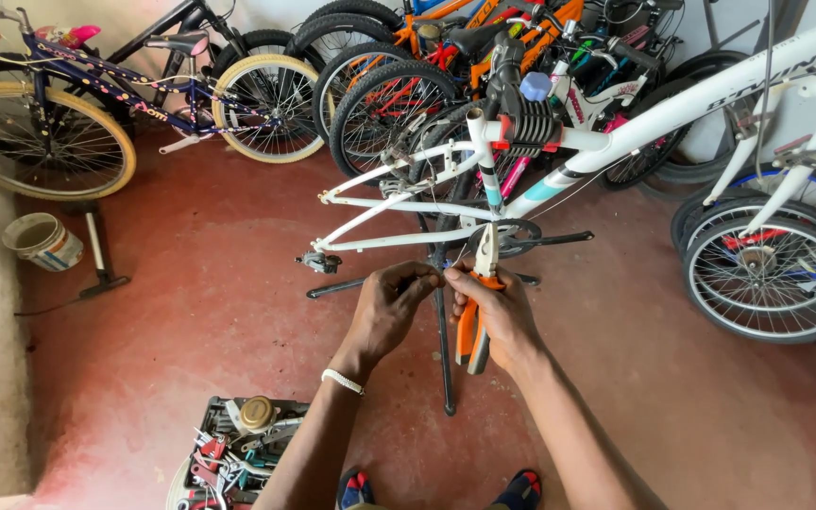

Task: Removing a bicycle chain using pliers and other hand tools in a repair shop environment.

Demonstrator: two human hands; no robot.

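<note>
In the head view, your right hand [502, 316] is closed around the orange-handled steel pliers [477, 307], fingers wrapped over the grips with the pale jaws pointing up toward the white bicycle frame [606, 142] clamped on the black folding repair stand [444, 340]. Your left hand [391, 304] is pinched nearly shut, fingertips meeting just beside the pliers' jaws; whatever small part sits between them is too small to tell.

The pliers will likely feel solid and stiff, the rubbery grips giving sure purchase; hold low on the handles for leverage, as you do now. Anything thin pinched at the jaws is probably springy and easy to lose, so keep the left fingertips close.

The frame hangs just above and beyond your hands, its rear stays and black pedal crank [545, 241] reaching out sideways, so those are the edges to mind when lifting. A white-framed bicycle wheel [772, 279] stands near on the right, and a row of parked bicycles [380, 94] crowds the back. The red concrete floor [191, 312] to your left offers room, with a grey tray of tools [238, 453] by your left elbow and a white plastic bucket [42, 241] well apart.
</note>
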